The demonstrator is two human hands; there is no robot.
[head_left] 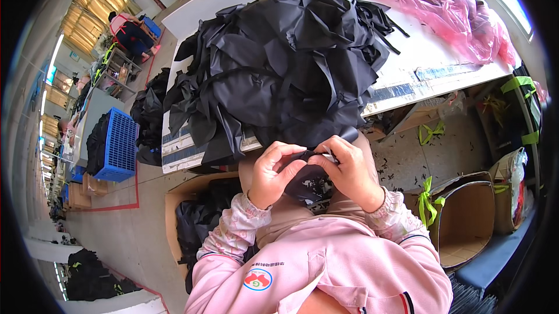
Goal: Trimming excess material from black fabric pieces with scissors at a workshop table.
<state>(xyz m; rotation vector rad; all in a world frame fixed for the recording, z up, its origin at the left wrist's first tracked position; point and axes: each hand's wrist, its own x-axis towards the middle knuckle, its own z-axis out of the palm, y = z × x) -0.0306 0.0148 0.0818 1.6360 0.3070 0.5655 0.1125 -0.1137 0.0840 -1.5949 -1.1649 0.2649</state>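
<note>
pink plastic sheet (448,11) on white table (431,60), blue crate (119,145), open cardboard box (469,221)

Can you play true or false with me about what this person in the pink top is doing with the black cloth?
1. Both hands hold a black fabric piece. True: the left hand and right hand pinch it together over the lap.
2. The big pile of fabric on the table is white. False: it is black.
3. A pink plastic bag lies on the table. True.
4. The crate on the floor is red. False: it is blue.
5. A cardboard box stands at the person's right. True.
</note>
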